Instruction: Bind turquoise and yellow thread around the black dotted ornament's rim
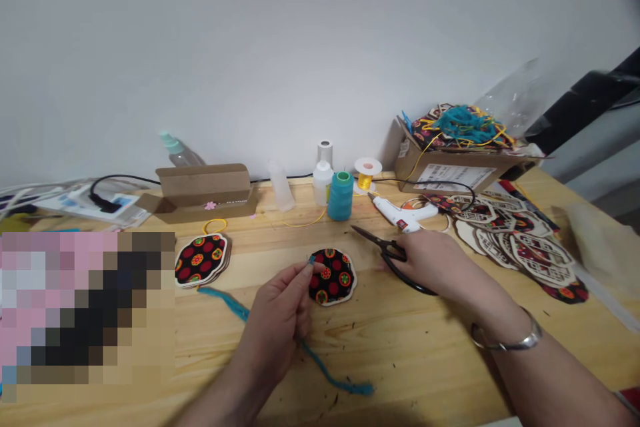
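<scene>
Across the middle of the pale wooden table point(410, 373), between the person's two hands, sits a flat, scalloped piece of black cloth with red and flowered rounds and a cream edge point(332, 277). The left hand point(281, 310) is nearer; its thumb and finger pinch a small bit of teal thread point(312, 259) at the piece's far left edge, though I can't tell whether it is fastened there. To the right, the right hand point(435, 263) is wrapped over the handles of black metal scissors point(387, 247). Their long axis slants from near right to far left, so the tips point past the piece's far side rather than at the pinch. A loose teal strand point(345, 385) trails toward near right from under the left hand.
</scene>
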Demonstrator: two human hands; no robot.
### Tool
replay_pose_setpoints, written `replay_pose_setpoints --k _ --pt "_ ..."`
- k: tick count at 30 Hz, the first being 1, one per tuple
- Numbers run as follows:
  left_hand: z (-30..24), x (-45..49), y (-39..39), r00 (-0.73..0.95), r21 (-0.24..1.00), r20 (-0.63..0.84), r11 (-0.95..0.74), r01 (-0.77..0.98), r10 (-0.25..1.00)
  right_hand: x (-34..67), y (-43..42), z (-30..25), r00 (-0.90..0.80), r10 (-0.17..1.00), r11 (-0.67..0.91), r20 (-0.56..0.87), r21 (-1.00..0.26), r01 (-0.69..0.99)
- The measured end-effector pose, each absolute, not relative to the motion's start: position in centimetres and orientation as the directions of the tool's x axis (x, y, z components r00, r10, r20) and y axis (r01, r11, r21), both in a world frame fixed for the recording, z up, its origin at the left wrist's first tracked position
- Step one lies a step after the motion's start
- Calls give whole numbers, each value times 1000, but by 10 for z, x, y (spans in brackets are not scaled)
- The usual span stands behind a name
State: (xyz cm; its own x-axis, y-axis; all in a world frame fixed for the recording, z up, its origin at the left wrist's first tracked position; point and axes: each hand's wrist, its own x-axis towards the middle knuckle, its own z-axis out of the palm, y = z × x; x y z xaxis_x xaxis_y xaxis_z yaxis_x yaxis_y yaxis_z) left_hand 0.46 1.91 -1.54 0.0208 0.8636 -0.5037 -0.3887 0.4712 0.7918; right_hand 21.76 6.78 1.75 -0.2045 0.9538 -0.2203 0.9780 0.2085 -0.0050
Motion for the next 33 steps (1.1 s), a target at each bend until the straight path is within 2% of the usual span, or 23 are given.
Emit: replay_pose_setpoints --k 4,9,11,13,15,17,19,21,24,28,31,33 --pt "-14 2 20 28 756 -508 461 -464 861 221 69 16 -113 963 138 -247 88 986" --pt "-9 -3 25 137 615 -548 509 -602 825 230 65 15 -84 961 114 -263 100 988" --pt "-8 -4 25 146 596 -557 516 -616 817 233 63 18 -75 962 106 -263 108 988" --pt "-8 -4 25 148 591 -560 518 -618 815 232 60 25 -71 978 93 -197 104 990" --pt "-8 -4 23 160 590 -550 517 -621 820 224 57 34 -119 989 118 -85 -17 993" --pt "-8 -2 20 191 588 -515 506 -631 836 208 53 39 -237 971 214 -38 -318 924" --pt "-8 -1 18 222 586 -473 493 -643 852 188 51 37 -400 910 227 -111 -674 703" --pt "-7 0 16 223 593 -441 469 -654 869 166 50 29 -524 826 83 -207 -875 477" --pt "-7 2 14 185 623 -407 420 -660 895 141 50 10 -564 788 -143 -248 -964 224" --pt "-7 3 14 147 645 -402 393 -655 904 128 49 -8 -577 781 -332 -239 -942 -58" --pt "-6 3 15 158 613 -444 427 -665 882 129 47 -15 -574 779 -401 -252 -904 -146" --pt "-7 2 15 178 588 -466 454 -669 867 130 47 -16 -544 802 -377 -246 -916 -141"
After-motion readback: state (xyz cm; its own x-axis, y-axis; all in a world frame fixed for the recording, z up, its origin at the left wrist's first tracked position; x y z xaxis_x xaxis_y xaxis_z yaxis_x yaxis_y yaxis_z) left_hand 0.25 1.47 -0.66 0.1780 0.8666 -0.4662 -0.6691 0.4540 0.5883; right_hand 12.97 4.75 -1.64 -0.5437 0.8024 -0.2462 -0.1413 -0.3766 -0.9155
